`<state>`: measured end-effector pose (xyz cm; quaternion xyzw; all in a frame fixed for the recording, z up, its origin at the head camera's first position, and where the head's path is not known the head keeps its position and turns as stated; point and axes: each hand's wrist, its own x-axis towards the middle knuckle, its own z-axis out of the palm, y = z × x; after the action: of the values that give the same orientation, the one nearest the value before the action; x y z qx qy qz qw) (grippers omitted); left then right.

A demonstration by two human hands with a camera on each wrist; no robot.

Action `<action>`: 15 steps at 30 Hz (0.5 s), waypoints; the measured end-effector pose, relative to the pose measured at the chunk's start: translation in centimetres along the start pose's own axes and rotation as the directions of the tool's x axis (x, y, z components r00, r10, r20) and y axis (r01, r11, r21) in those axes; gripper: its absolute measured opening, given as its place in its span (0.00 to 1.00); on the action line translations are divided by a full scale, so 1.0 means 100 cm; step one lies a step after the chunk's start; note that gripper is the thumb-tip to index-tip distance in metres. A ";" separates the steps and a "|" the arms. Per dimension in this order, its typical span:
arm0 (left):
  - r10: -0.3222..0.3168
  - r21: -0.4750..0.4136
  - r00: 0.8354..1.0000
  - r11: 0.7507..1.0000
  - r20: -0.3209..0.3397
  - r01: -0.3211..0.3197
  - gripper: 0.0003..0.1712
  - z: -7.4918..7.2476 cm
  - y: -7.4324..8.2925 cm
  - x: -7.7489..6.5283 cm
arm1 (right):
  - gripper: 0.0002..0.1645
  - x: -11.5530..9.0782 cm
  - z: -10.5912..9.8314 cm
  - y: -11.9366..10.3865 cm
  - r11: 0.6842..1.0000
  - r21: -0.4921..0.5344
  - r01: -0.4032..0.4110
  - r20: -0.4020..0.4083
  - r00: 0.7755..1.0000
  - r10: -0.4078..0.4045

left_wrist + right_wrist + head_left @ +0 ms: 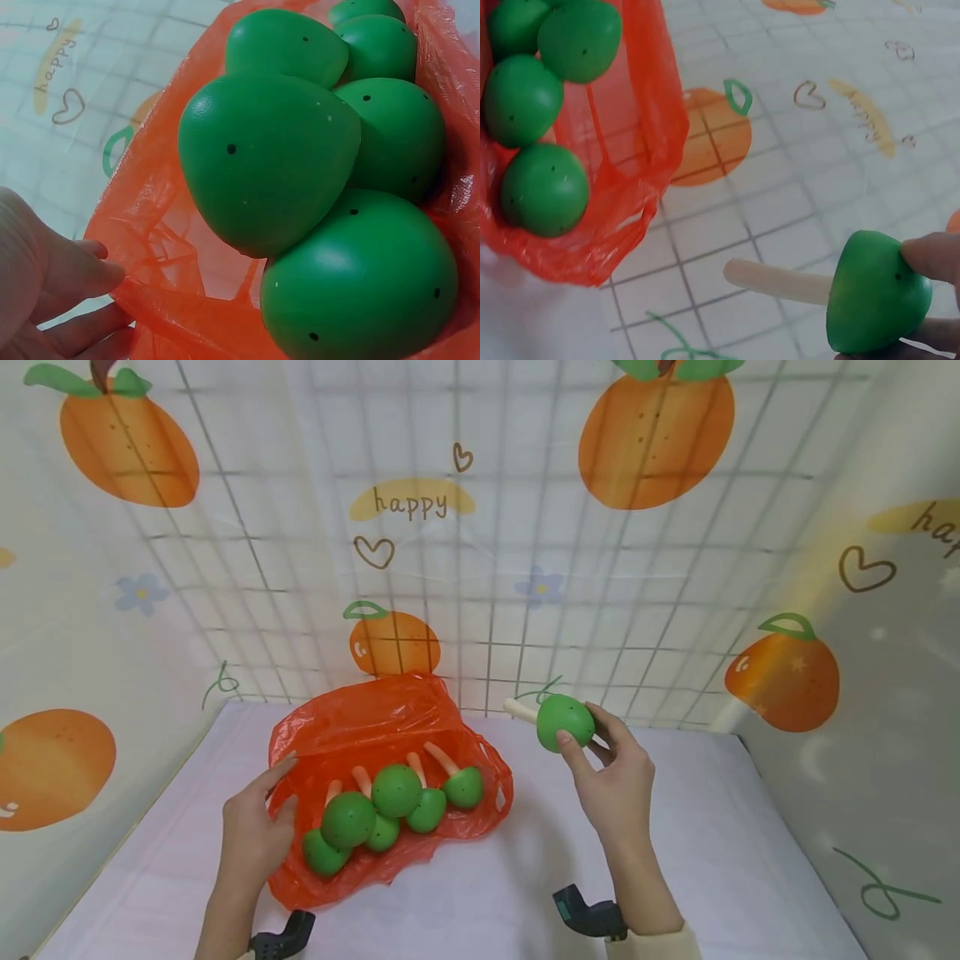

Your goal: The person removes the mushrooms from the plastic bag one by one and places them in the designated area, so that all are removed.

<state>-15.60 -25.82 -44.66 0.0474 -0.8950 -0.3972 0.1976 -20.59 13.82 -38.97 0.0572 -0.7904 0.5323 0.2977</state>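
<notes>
Mushroom (566, 723), green-capped, right of the head frame's centre, is pinched by the right hand (617, 777); lower left, the left hand (257, 831) touches a red bag (375, 714) containing 6 more mushrooms (396, 791), whether gripping it I cannot tell.

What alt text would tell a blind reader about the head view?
A person's right grip holds a green mushroom-shaped object by its cap. The left grip is at the edge of a red plastic bag holding six more.
</notes>
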 end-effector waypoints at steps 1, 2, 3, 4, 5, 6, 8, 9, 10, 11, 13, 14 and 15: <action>0.012 0.000 1.000 1.000 -0.005 -0.012 0.31 0.000 0.000 0.000 | 0.30 0.001 -0.001 0.004 1.000 -0.010 -0.013 -0.012 1.000 0.013; 0.020 0.001 1.000 1.000 -0.008 -0.020 0.31 0.001 -0.001 0.001 | 0.30 0.002 -0.002 0.007 0.999 -0.020 -0.027 -0.025 0.999 0.026; 0.028 0.004 1.000 1.000 -0.013 -0.028 0.31 0.001 -0.001 0.001 | 0.30 0.002 -0.002 0.010 0.999 -0.021 -0.043 -0.036 0.998 0.042; 0.034 0.003 0.999 0.999 -0.013 -0.034 0.30 0.001 0.000 0.002 | 0.30 0.003 -0.003 0.014 0.998 -0.027 -0.054 -0.047 0.998 0.053; 0.035 0.003 0.999 0.999 -0.011 -0.035 0.30 0.000 0.000 0.003 | 0.31 0.004 -0.004 0.018 0.997 -0.032 -0.069 -0.057 0.996 0.067; 0.038 0.004 0.999 0.999 -0.010 -0.038 0.30 0.000 0.001 0.004 | 0.31 0.004 -0.004 0.021 0.996 -0.038 -0.083 -0.063 0.995 0.081; 0.035 0.003 0.999 0.999 0.002 -0.035 0.29 -0.002 0.002 0.007 | 0.31 0.005 -0.006 0.029 0.992 -0.046 -0.114 -0.073 0.991 0.111; 0.033 0.006 0.999 0.999 0.011 -0.033 0.29 -0.004 0.003 0.008 | 0.31 0.005 -0.006 0.033 0.990 -0.046 -0.131 -0.078 0.989 0.127; 0.025 0.010 0.999 1.000 0.025 -0.026 0.29 -0.005 0.005 0.009 | 0.32 0.006 -0.007 0.038 0.988 -0.053 -0.142 -0.085 0.987 0.138; 0.019 0.019 0.999 1.000 0.037 -0.020 0.30 -0.006 0.005 0.011 | 0.32 0.006 -0.007 0.042 0.986 -0.055 -0.158 -0.091 0.984 0.152; 0.008 0.034 0.998 0.999 0.065 -0.010 0.30 -0.006 0.006 0.013 | 0.32 0.006 -0.007 0.050 0.981 -0.062 -0.182 -0.102 0.979 0.175; 0.009 0.044 0.997 0.999 0.075 -0.012 0.30 -0.006 0.006 0.014 | 0.32 0.006 -0.007 0.055 0.979 -0.069 -0.194 -0.107 0.977 0.186; 0.009 0.052 0.996 0.999 0.086 -0.014 0.30 -0.005 0.006 0.015 | 0.33 0.006 -0.006 0.059 0.976 -0.075 -0.206 -0.112 0.974 0.197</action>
<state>-16.70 -26.12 -43.40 0.0305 -0.9130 -0.3739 0.1601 -23.22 17.03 -43.29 -0.0641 -0.7977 0.5276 0.2849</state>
